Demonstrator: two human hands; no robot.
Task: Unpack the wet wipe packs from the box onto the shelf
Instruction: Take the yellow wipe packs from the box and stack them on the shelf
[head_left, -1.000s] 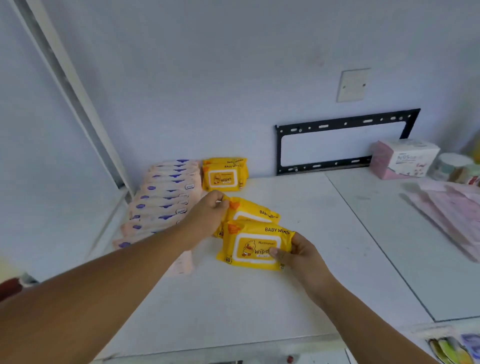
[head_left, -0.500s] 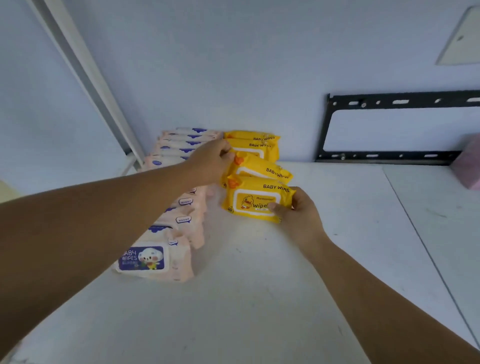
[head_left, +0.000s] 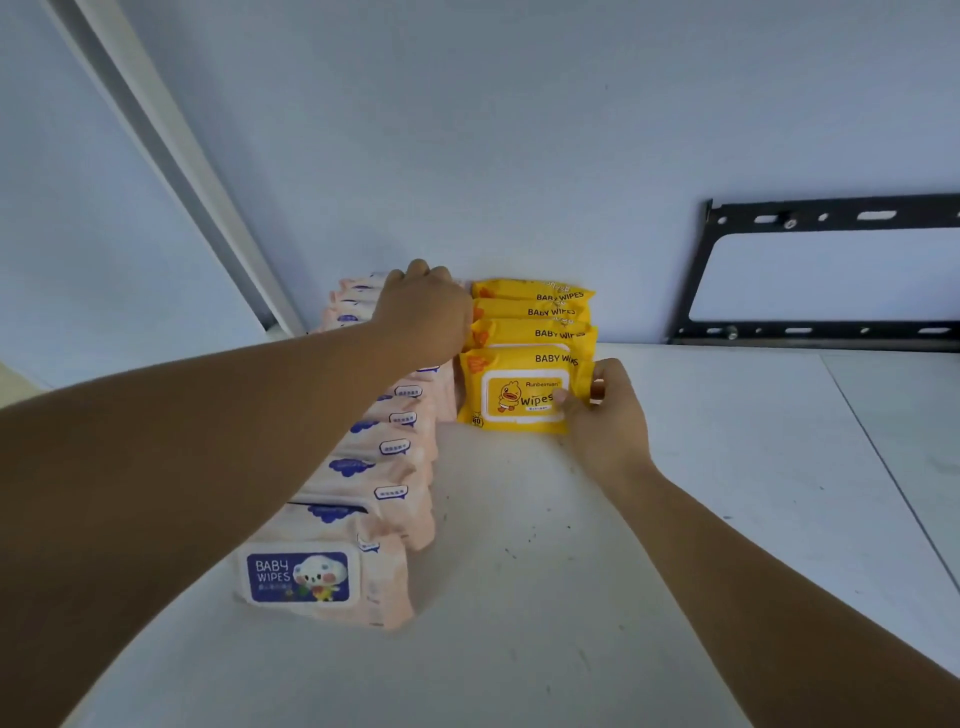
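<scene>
Fingers (head_left: 605, 370) of the right hand (head_left: 615, 423) curl round the right edge of the front yellow pack (head_left: 511, 387), with the thumb pressed on its printed duck label, so the pack is pinched and stands on its long edge on the shelf (head_left: 571, 571). The left hand (head_left: 423, 314) reaches further in, back of the hand to the camera, knuckles bent. Its fingers are hidden behind the hand, so whether they pinch anything cannot be told. It lies against the left ends of the yellow packs (head_left: 535, 317).

Four yellow packs stand in one row, front to back, the rearmost touching the wall (head_left: 519, 156). The front one is the fourth, close against the third. Just left of them runs a longer row of peach baby wipes packs (head_left: 374, 467), also from the wall toward the near edge. At least eight show, and the left forearm crosses the row and covers some. The nearest peach pack (head_left: 322, 582) faces forward with a blue label.

The two rows sit in the shelf's rear left corner, beside a slanting white frame strip (head_left: 171, 171). Bare white shelf surface shows in front of the yellow row, and to its right up to a seam (head_left: 883, 467). A black metal bracket (head_left: 831, 332) is fixed to the wall above that right stretch.
</scene>
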